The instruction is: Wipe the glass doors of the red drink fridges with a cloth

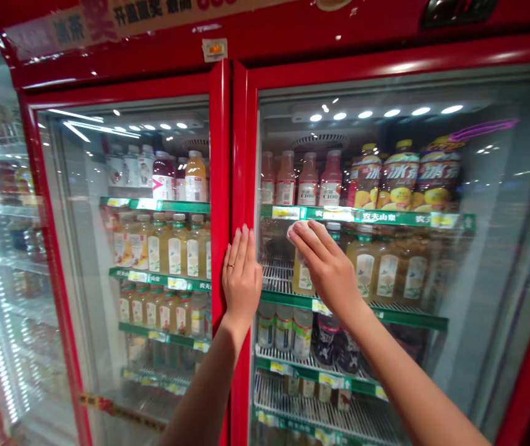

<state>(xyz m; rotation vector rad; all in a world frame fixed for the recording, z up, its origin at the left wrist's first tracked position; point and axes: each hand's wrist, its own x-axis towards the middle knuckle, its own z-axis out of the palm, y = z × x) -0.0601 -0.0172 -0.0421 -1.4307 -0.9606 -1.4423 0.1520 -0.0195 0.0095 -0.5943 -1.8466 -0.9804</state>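
Note:
My left hand (pixel 241 275) lies flat on the red door frame (pixel 241 161) of a drinks fridge, fingers stretched upward, a ring on one of them. It holds nothing. With my right hand (pixel 327 263) I press a white wad (pixel 295 230) against the glass of the right door (pixel 283 114); only an edge of it shows past the fingertips, so I cannot tell whether it is cloth or tissue. Behind the glass, just beyond that hand, stands a bottle (pixel 303 275) of pale yellow drink, partly hidden by my fingers.
Both fridge doors are shut. Several bottles of iced tea (pixel 399 176) and pink drinks (pixel 309 179) stand on the top right shelf. Behind the left door (pixel 74 186) are more bottles (pixel 179 244) on green-edged shelves. Another lit cooler (pixel 5 248) is at the far left.

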